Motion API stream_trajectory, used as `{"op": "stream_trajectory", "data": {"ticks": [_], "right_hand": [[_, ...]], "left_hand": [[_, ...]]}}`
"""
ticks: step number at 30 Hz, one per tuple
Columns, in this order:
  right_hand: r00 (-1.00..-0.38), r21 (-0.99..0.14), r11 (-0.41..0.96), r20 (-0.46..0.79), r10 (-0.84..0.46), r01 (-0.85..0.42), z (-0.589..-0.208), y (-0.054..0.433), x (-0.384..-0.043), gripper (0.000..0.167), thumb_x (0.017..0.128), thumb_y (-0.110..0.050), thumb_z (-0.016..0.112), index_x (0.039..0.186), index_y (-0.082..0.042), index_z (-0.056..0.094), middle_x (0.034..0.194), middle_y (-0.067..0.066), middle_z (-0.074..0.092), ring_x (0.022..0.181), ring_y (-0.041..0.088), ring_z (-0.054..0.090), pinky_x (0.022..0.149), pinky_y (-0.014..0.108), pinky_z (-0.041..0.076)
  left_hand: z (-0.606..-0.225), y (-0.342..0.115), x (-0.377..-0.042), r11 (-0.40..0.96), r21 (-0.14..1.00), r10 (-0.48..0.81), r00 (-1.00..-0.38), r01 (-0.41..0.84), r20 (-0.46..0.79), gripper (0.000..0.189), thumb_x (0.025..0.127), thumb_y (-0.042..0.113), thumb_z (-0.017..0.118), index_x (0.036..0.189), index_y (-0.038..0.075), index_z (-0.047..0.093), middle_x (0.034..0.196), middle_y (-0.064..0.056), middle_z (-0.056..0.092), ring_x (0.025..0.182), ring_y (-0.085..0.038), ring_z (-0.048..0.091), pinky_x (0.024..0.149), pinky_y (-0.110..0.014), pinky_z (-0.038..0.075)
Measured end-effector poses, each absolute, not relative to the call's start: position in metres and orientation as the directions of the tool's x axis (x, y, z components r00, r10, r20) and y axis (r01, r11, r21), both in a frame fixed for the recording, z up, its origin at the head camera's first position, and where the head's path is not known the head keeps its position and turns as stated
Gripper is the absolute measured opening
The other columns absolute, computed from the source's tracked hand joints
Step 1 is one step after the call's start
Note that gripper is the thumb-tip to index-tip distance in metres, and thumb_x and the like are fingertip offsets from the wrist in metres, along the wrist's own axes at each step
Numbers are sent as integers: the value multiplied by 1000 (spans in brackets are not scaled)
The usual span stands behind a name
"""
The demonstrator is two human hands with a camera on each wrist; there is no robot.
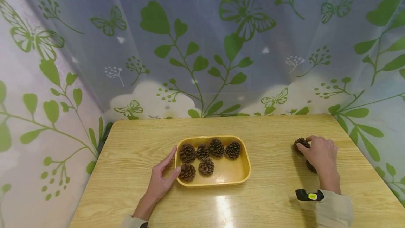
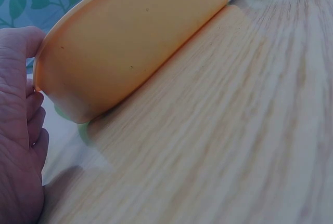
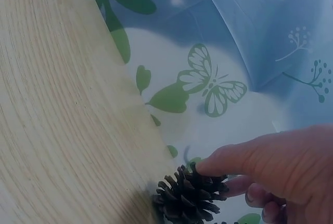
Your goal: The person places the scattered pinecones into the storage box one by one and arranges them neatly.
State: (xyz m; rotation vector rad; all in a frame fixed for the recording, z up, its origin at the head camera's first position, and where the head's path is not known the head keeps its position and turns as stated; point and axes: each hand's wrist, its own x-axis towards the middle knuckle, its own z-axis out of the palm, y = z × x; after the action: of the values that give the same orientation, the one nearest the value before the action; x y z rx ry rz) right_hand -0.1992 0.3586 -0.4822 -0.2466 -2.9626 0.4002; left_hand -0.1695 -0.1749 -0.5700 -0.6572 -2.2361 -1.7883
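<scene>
On the left of the table, my left hand (image 1: 161, 178) holds the left end of a yellow plastic tray (image 1: 232, 183), its thumb at the rim near the front corner. In the left wrist view, that hand's fingers (image 2: 36, 115) are bent beside the tray's outer wall (image 2: 130, 42). Several brown pine cones (image 1: 206, 166) sit inside, mostly toward the back and left. Far to the right, my right hand (image 1: 322, 154) pinches a pine cone (image 1: 300, 143) between thumb and fingers; its open scales (image 3: 187, 198) show in the right wrist view. Another pine cone (image 1: 311, 166) lies partly hidden beneath this hand.
The light wooden table (image 1: 133, 143) reaches back to a curtain (image 1: 196, 80) printed with green leaves and butterflies. More of this printed cloth hangs along the left and right sides. Bare wood lies between the tray and my right hand.
</scene>
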Motion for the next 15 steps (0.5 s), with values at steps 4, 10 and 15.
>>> {"op": "stream_trajectory", "data": {"ticks": [4, 10, 15], "right_hand": [[-980, -269, 955, 114, 161, 125, -481, 357, -200, 51, 96, -34, 73, 119, 11, 69, 82, 25, 68, 78, 50, 56, 63, 52, 43], [-982, -290, 953, 132, 135, 92, -479, 351, -200, 51, 97, -35, 72, 118, 11, 69, 60, 6, 58, 75, 45, 57, 68, 57, 44], [-979, -301, 952, 165, 119, 65, -477, 346, -201, 50, 97, -35, 72, 118, 11, 69, 63, 6, 60, 67, 37, 55, 61, 49, 44]], "left_hand": [[-569, -175, -169, 173, 871, 213, -881, 460, 423, 65, 100, 2, 66, 160, 5, 41, 163, -15, 42, 152, -20, 37, 124, -22, 29], [-569, -175, -169, 171, 872, 215, -881, 459, 422, 65, 100, 2, 65, 160, 6, 41, 163, -12, 42, 153, -20, 37, 124, -22, 28], [-571, -175, -169, 176, 862, 211, -873, 476, 439, 64, 100, 2, 65, 159, 5, 42, 162, -16, 43, 152, -20, 38, 124, -21, 28]]}}
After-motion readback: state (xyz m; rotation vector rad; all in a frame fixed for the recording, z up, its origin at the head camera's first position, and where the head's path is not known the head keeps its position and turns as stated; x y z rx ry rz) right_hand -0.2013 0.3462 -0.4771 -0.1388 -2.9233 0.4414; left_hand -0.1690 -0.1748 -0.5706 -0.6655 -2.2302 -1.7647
